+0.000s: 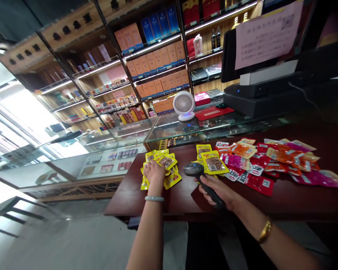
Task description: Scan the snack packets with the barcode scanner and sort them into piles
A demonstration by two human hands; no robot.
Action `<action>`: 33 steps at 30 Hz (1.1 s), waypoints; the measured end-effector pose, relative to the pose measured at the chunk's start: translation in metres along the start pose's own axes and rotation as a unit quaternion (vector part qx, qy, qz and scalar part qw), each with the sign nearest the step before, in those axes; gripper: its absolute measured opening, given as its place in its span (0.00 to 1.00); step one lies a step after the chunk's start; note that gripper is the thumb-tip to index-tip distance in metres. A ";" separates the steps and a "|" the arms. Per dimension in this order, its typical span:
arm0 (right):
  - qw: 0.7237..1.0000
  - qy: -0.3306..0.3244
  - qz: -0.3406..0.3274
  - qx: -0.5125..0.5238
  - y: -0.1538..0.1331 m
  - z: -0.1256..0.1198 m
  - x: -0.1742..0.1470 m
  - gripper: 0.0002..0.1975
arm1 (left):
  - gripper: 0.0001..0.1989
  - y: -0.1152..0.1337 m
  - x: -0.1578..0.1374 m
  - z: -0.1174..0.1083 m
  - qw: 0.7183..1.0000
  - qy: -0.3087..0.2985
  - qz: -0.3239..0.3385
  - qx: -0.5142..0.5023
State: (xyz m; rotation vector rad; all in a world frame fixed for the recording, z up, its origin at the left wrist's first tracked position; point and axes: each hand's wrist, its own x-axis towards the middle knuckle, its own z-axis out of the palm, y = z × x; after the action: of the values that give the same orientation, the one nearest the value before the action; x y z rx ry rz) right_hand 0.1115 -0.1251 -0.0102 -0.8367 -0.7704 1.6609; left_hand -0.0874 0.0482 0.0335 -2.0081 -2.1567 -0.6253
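Note:
My left hand (pixel 154 173) is over a loose pile of yellow snack packets (pixel 172 179) at the table's left end. Its fingers curl down against a top yellow packet (pixel 167 161), with the fingertips partly hidden. My right hand (pixel 218 188) is wrapped round the handle of a black barcode scanner (pixel 193 169), whose head points left toward that pile. Just beyond the scanner lie more yellow snack packets (pixel 214 163), overlapping one another. To their right spreads a heap of red, orange, purple and white snack packets (pixel 260 183).
The dark red-brown table (pixel 135 198) ends in front of me. Behind it stands a glass display counter (pixel 157 131) bearing a white fan (pixel 184 105) and a red mat (pixel 214 113). A monitor (pixel 228 56) rises at right. A stool (pixel 5 208) is at far left.

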 end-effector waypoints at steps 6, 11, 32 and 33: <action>1.000 0.011 0.009 -0.009 0.003 0.007 0.003 0.22 | 0.40 -0.015 0.036 0.013 0.996 -0.082 0.003 0.019; 1.000 0.015 0.008 -0.020 0.003 0.008 0.003 0.23 | 0.32 -0.019 0.042 0.020 0.995 -0.086 0.053 0.017; 1.000 -0.006 -0.024 -0.014 -0.008 0.014 -0.011 0.22 | 0.23 0.026 -0.005 0.013 0.963 -0.058 0.073 -0.253; 1.000 -0.005 -0.023 -0.013 -0.008 0.013 -0.012 0.22 | 0.22 0.028 -0.006 0.015 0.962 -0.058 0.073 -0.258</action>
State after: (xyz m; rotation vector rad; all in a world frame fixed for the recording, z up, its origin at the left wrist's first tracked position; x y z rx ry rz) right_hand 0.1070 -0.1362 0.0049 -0.8227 -0.8143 1.6189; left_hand -0.0569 0.0496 0.0233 -2.4837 -2.0286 -1.1708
